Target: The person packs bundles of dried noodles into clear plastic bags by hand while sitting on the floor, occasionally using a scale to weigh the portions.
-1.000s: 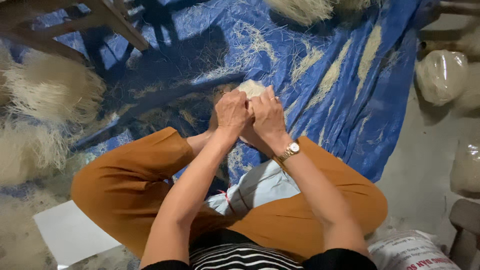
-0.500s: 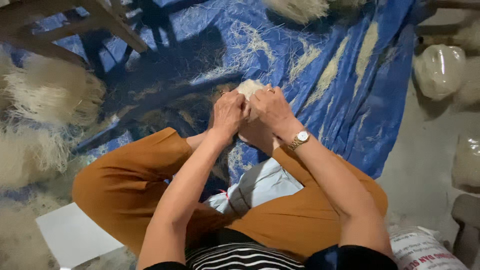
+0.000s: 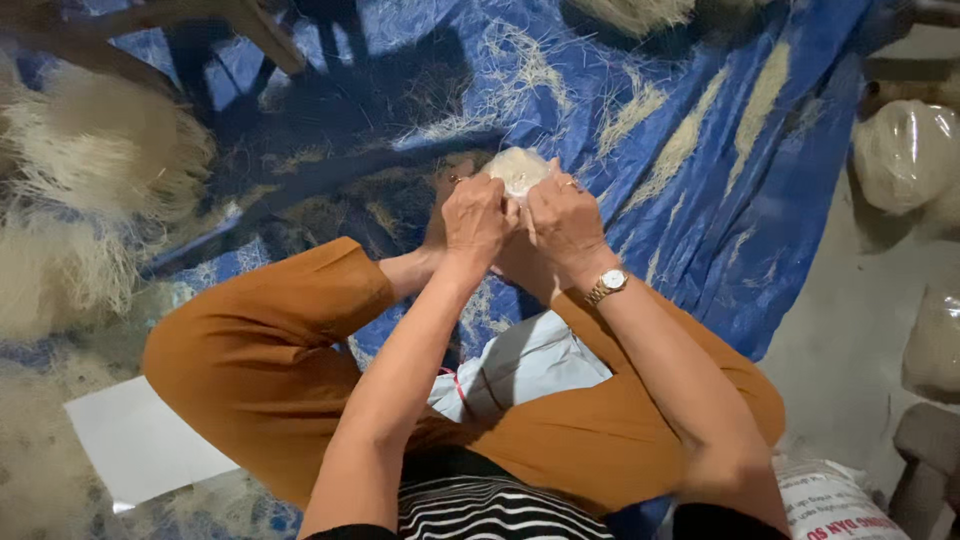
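Left hand (image 3: 478, 218) and right hand (image 3: 562, 222) closed together around a pale noodle bundle (image 3: 516, 168) above orange-trousered knees, blue tarpaulin (image 3: 740, 200) beneath (strewn with loose strands), noodle heaps (image 3: 100, 150) at left, clear filled bag (image 3: 905, 150) at right.

Open room is seen on the blue sheet (image 3: 760, 230) past the hands, toward its far right edge, where only thin loose strands (image 3: 690, 140) lie. The left edge is blocked by big pale noodle piles (image 3: 100, 150). A wooden frame (image 3: 250, 35) stands at the far left corner. Clear bags (image 3: 905, 155) crowd the floor (image 3: 840, 340) beside the right edge.
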